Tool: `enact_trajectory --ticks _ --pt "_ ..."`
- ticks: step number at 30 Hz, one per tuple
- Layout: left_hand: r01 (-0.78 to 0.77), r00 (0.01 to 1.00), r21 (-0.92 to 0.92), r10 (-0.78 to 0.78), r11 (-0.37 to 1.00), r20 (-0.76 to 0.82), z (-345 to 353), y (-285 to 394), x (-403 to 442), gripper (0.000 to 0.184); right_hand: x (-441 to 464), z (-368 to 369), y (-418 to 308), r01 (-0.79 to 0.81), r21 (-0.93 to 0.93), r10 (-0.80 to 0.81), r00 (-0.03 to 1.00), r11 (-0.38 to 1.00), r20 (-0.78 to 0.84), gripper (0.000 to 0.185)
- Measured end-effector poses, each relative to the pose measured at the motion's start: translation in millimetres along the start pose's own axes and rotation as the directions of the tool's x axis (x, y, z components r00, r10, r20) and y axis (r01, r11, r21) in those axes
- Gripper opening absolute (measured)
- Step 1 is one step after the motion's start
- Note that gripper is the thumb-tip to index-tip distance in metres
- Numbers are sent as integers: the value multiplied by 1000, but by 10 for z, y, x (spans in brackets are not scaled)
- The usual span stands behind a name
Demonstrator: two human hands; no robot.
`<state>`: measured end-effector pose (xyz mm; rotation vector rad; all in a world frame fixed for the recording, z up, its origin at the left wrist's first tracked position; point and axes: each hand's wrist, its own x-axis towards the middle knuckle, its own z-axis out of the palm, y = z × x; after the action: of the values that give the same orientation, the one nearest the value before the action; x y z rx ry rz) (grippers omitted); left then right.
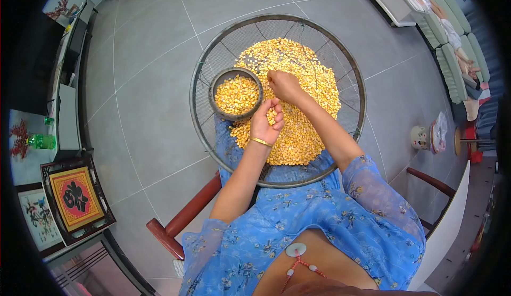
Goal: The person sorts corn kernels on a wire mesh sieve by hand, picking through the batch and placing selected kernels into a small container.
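Note:
A round mesh sieve with a dark rim rests across my lap, bearing a wide spread of yellow corn kernels. On its left side sits a small grey bowl, heaped with more kernels. My left hand is cupped palm up beside the bowl's lower right edge, its fingers curled round several corn kernels. Just above it, right of the bowl, my right hand is closed with the fingertips pinched together. Whatever those fingertips hold is too small to make out.
A red-brown wooden armrest stands at my left, with another armrest at my right. Framed pictures and a long cabinet line the left. A person lies on the green sofa. A small bin stands on the tiled floor.

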<state>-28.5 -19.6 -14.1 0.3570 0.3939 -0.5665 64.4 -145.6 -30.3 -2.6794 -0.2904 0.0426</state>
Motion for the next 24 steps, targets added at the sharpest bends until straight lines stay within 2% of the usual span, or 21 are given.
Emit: enact_trajectory --ticks 4,7,9,10,11,14,17,18,19,21,22,24 --pt "4 1000 -19 -3 1000 31 -2 16 -11 20 6 2 -34 68 -4 -68 997 998 -22 11" --pt "0 999 -27 1 1000 45 -28 33 -5 18 -50 -135 -84 35 -8 -35 999 999 9 9" --pt "-9 999 -28 10 1000 35 -56 39 12 19 -191 -300 -139 -10 239 35 994 971 -99 7" --pt "-7 1000 -27 8 1000 25 -56 34 6 20 -285 -399 -167 38 313 9 989 949 -149 8" --pt "-7 1000 -30 8 1000 23 -54 30 1 20 -384 -495 -213 38 312 9 989 949 -146 8" --pt "-42 996 -23 40 999 -82 10 -3 -5 25 -696 -935 -500 -1 618 -86 990 787 112 11" --pt "-1 997 -47 -2 999 -76 52 13 -31 25 -646 -882 -356 -69 606 13 995 792 97 11" --pt "-3 997 -48 0 999 -76 35 14 -29 25 -562 -804 -257 -10 551 21 1000 835 -13 17" --pt "6 1000 -56 -7 998 -15 -2 11 -17 24 -463 -647 -105 -8 550 18 1000 835 -12 17" --pt "12 999 -62 -9 998 47 -47 7 -3 23 -310 -284 192 83 248 -24 973 965 -231 18" --pt "19 999 -77 -15 997 50 -54 1 2 22 -328 -214 177 28 130 -4 982 991 -187 20" --pt "27 998 -92 -22 995 52 -47 -2 6 21 -434 -96 135 50 114 -35 991 992 -130 20"
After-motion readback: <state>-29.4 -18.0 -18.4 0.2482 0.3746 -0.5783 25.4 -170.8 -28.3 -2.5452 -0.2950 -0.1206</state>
